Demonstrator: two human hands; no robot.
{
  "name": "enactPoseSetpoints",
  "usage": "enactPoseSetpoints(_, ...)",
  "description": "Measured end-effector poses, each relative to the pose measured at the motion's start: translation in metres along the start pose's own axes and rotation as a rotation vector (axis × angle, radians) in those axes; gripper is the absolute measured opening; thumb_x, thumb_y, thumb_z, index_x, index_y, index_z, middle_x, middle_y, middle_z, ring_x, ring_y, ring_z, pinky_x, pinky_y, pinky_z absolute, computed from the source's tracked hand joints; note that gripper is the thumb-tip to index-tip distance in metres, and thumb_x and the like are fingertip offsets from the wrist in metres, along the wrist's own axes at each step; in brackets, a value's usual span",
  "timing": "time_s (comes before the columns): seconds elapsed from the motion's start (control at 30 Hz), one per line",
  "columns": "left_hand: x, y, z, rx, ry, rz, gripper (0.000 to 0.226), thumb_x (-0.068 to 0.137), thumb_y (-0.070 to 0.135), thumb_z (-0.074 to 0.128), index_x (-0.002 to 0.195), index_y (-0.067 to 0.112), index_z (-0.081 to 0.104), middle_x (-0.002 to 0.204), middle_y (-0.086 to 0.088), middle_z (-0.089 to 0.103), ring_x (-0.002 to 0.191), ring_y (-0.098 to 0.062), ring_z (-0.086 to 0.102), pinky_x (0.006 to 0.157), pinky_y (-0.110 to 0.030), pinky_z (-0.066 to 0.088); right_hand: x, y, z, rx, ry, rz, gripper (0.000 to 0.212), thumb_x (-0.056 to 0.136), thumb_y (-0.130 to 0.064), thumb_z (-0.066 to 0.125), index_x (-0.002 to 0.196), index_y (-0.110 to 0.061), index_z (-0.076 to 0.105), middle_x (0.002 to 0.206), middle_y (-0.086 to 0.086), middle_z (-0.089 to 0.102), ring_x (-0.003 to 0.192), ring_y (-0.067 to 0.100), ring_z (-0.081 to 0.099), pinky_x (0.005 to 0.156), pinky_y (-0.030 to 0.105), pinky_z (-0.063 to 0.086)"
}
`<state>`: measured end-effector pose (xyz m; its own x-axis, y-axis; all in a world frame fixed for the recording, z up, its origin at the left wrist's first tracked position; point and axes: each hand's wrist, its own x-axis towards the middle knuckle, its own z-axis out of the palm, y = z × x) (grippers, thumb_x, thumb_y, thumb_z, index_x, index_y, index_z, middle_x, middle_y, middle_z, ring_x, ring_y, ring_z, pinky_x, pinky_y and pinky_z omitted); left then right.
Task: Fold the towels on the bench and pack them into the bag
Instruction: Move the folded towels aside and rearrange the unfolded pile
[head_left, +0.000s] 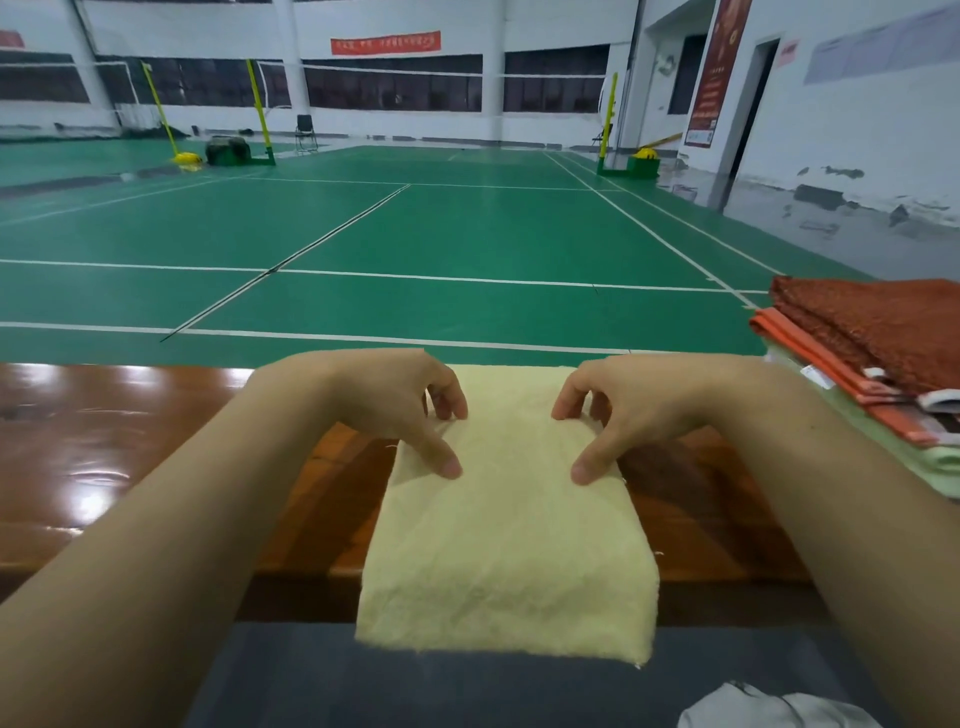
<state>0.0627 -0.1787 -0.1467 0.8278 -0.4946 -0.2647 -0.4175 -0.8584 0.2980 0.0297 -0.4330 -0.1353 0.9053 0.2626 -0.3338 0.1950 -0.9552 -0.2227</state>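
Hands (400, 400) (623, 410) apparently pinching yellow towel (509, 545), bench (130, 441)

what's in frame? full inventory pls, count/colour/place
yellow towel: 1, pale yellow, across the bench, near edge overhanging
bench: 1, glossy brown wood, foreground
towel stack: 1 pile, rust, orange and pale green layers, bench right end
white cloth: 1, white, bottom right, partly cut off
net posts: 3, yellow-green, far court
chair: 1, dark, far court
left hand: 1, pinching towel's left edge
right hand: 1, pinching towel's right edge
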Motion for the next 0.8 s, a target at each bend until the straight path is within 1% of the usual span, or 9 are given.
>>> enactPoseSetpoints(0.1, 0.005, -0.003, 0.002, -0.009, 0.018, -0.005, 0.061, 0.067, 0.057, 0.085, 0.12, 0.037, 0.063, 0.11, 0.018, 0.059, 0.102, -0.011, 0.059, 0.099, -0.037, 0.051, 0.006, 0.0, 0.002, 0.012, 0.009, 0.007, 0.066, 0.07, -0.051, 0.086, 0.127, -0.037, 0.056, 0.101, -0.024, 0.05, 0.094, 0.006, 0.055, 0.087, 0.025, 0.047)
enactPoseSetpoints(0.2, 0.007, -0.006, 0.003, -0.036, 0.04, 0.013, 0.049, 0.07, 0.056, 0.085, 0.112, 0.038, 0.066, 0.107, 0.018, 0.061, 0.099, -0.01, 0.06, 0.095, -0.036, 0.053, 0.009, 0.001, 0.001, 0.025, 0.02, -0.002, 0.062, 0.071, -0.052, 0.086, 0.125, -0.037, 0.06, 0.104, -0.024, 0.054, 0.098, 0.007, 0.056, 0.086, 0.026, 0.044)
enactPoseSetpoints(0.33, 0.006, -0.007, 0.004, -0.058, 0.049, 0.042, 0.036, 0.077, 0.052, 0.082, 0.107, 0.037, 0.069, 0.103, 0.016, 0.065, 0.097, -0.012, 0.062, 0.092, -0.036, 0.054, 0.008, 0.002, 0.002, 0.016, 0.031, -0.017, 0.05, 0.073, -0.051, 0.085, 0.116, -0.035, 0.065, 0.105, -0.018, 0.061, 0.097, 0.008, 0.059, 0.082, 0.026, 0.048)
enactPoseSetpoints(0.43, 0.003, -0.005, 0.004, -0.033, 0.061, 0.063, 0.026, 0.084, 0.047, 0.077, 0.106, 0.035, 0.071, 0.099, 0.015, 0.067, 0.092, -0.01, 0.062, 0.086, -0.032, 0.053, 0.007, 0.003, 0.002, 0.019, 0.031, -0.037, 0.037, 0.078, -0.049, 0.082, 0.109, -0.033, 0.068, 0.101, -0.016, 0.066, 0.093, 0.009, 0.062, 0.084, 0.028, 0.051)
enactPoseSetpoints(0.53, 0.001, -0.007, 0.004, -0.019, 0.078, 0.052, 0.017, 0.087, 0.044, 0.074, 0.1, 0.034, 0.072, 0.093, 0.013, 0.07, 0.087, -0.012, 0.065, 0.087, -0.037, 0.056, 0.003, 0.003, 0.0, 0.009, 0.047, -0.063, 0.026, 0.084, -0.046, 0.077, 0.105, -0.033, 0.07, 0.098, -0.015, 0.069, 0.091, 0.009, 0.064, 0.087, 0.031, 0.053)
enactPoseSetpoints(0.6, -0.001, -0.009, 0.003, -0.006, 0.098, 0.027, 0.015, 0.087, 0.043, 0.073, 0.098, 0.032, 0.073, 0.092, 0.01, 0.071, 0.086, -0.014, 0.065, 0.088, -0.04, 0.056, 0.001, 0.004, -0.002, 0.013, 0.106, -0.083, 0.02, 0.087, -0.046, 0.074, 0.1, -0.032, 0.071, 0.095, -0.013, 0.07, 0.088, 0.01, 0.066, 0.088, 0.037, 0.055)
enactPoseSetpoints(0.67, -0.003, -0.011, -0.001, 0.003, 0.169, 0.002, 0.015, 0.088, 0.042, 0.071, 0.096, 0.029, 0.073, 0.089, 0.007, 0.07, 0.083, -0.016, 0.064, 0.083, -0.039, 0.054, -0.001, 0.006, -0.004, 0.043, 0.211, -0.102, 0.017, 0.088, -0.046, 0.071, 0.095, -0.03, 0.071, 0.091, -0.011, 0.071, 0.086, 0.013, 0.066, 0.086, 0.042, 0.056)
enactPoseSetpoints(0.73, -0.006, -0.012, -0.006, -0.029, 0.296, 0.004, 0.014, 0.089, 0.04, 0.068, 0.094, 0.027, 0.071, 0.085, 0.004, 0.067, 0.078, -0.018, 0.062, 0.074, -0.035, 0.051, -0.003, 0.008, -0.007, 0.101, 0.327, -0.128, 0.013, 0.09, -0.043, 0.067, 0.093, -0.03, 0.068, 0.091, -0.008, 0.069, 0.087, 0.016, 0.066, 0.084, 0.043, 0.055)
enactPoseSetpoints(0.8, -0.008, -0.013, -0.011, -0.156, 0.436, 0.042, 0.013, 0.091, 0.037, 0.068, 0.094, 0.024, 0.068, 0.087, 0.001, 0.068, 0.079, -0.019, 0.062, 0.072, -0.035, 0.049, -0.003, 0.01, -0.008, 0.203, 0.448, -0.158, 0.01, 0.094, -0.039, 0.064, 0.095, -0.029, 0.063, 0.093, -0.007, 0.066, 0.087, 0.016, 0.064, 0.08, 0.04, 0.052)
